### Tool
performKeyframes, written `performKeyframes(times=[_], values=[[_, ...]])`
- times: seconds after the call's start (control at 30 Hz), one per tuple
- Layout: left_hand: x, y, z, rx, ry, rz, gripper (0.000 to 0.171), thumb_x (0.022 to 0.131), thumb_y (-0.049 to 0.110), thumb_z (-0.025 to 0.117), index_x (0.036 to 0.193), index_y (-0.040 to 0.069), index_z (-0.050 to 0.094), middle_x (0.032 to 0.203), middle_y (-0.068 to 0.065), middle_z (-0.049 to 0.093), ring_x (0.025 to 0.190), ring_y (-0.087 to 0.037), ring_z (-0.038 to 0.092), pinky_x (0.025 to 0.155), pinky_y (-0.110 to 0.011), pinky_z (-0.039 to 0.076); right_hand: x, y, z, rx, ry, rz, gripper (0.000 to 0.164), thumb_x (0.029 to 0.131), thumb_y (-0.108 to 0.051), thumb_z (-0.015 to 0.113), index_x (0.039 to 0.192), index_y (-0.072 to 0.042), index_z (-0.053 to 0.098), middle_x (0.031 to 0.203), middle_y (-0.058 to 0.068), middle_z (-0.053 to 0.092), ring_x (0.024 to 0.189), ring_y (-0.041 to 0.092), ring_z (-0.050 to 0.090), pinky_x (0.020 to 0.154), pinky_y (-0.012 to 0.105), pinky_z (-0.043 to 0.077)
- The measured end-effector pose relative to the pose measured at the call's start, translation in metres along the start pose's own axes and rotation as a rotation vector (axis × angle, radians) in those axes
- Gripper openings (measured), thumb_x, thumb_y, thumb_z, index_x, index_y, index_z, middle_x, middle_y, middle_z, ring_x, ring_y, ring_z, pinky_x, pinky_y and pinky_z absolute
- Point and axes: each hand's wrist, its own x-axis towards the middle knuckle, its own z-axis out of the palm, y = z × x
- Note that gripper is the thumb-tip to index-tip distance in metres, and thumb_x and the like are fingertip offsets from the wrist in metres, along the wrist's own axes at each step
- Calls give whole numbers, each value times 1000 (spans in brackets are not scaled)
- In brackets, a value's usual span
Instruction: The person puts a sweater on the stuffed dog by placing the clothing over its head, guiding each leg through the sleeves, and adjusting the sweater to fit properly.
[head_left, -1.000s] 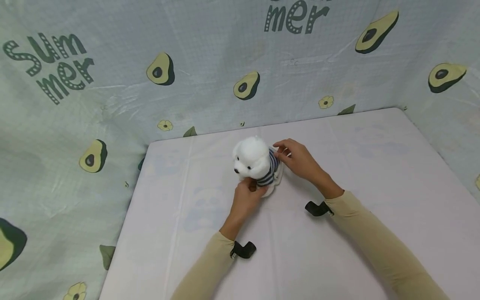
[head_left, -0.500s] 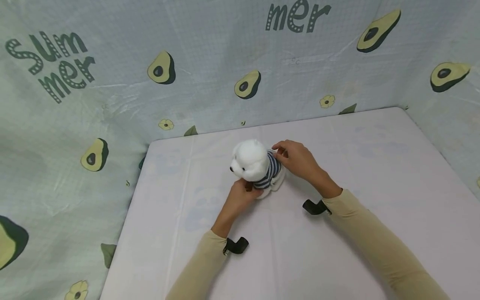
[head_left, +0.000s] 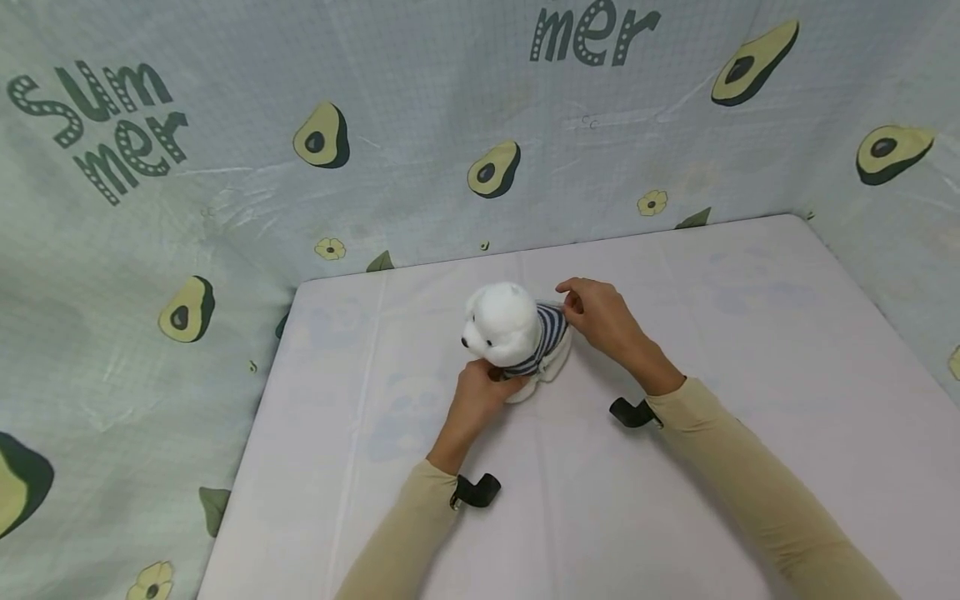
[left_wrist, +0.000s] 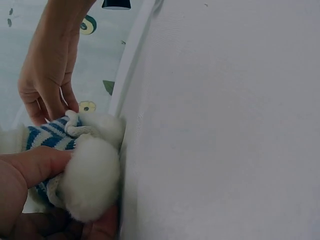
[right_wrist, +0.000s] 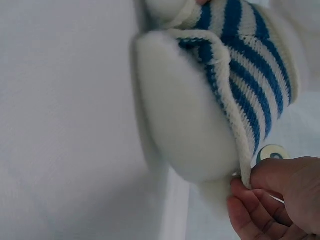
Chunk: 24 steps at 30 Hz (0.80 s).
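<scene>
A white plush dog (head_left: pixel 501 321) sits on the table, facing left, in a blue-and-white striped knitted sweater (head_left: pixel 551 327). My left hand (head_left: pixel 474 396) grips its front low down; the left wrist view shows the thumb against a fluffy front leg (left_wrist: pixel 95 182) with fingers curled beneath. Behind the dog's back, my right hand (head_left: pixel 603 318) pinches the sweater's cream hem (right_wrist: pixel 232 102) between thumb and fingers. Seen from the right wrist, the hem stretches away from the round white rump (right_wrist: pixel 185 110). Part of the left hand's grip is hidden by the toy.
The table (head_left: pixel 637 500) has a pale cloth with faint panda prints. Behind it and along the sides hangs a curtain (head_left: pixel 405 108) printed with avocados and lettering. A black wrist mount (head_left: pixel 480 490) sticks out from the left sleeve, another mount (head_left: pixel 632 412) from the right.
The dog and left hand have shifted slightly left and toward me, with the dog turning a little. My right hand has moved slightly right, drawing the sweater's back edge with it.
</scene>
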Motion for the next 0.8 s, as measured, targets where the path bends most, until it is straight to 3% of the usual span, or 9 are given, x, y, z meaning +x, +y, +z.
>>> performKeyframes(times=[0.13,0.3,0.43,0.57,0.8], values=[[0,1,-2,12,-9,10,40,87,21,78,120,0,70,115,-13,73,106,-22,66,86,-36,54,1,3,3,-12,-1,-10,24,95,-2,63,119,3,68,94,15,71,81,25,66,70,41,56],[-1,4,0,-27,-29,9,56,88,21,77,136,-1,59,136,-16,63,129,-27,58,104,-42,49,6,0,1,-13,-70,19,22,96,-6,62,115,-1,72,98,13,70,86,25,66,71,40,55],[-1,3,1,-46,-39,8,64,89,22,77,144,-1,51,144,-16,57,136,-28,52,110,-43,44,17,-7,-2,-12,-152,64,23,99,-17,62,114,-4,74,101,11,69,90,25,64,73,41,54],[0,3,0,-39,-39,18,64,90,22,76,144,-2,51,145,-18,56,137,-30,51,112,-44,43,32,-12,-2,-28,-223,88,27,101,-25,64,113,-4,75,102,12,71,90,26,64,76,42,53],[1,3,1,-15,-56,21,59,88,19,77,139,-1,56,139,-17,61,133,-28,55,108,-44,46,40,-6,2,-48,-267,127,22,101,-17,65,109,-2,78,108,14,74,96,28,68,81,43,55]])
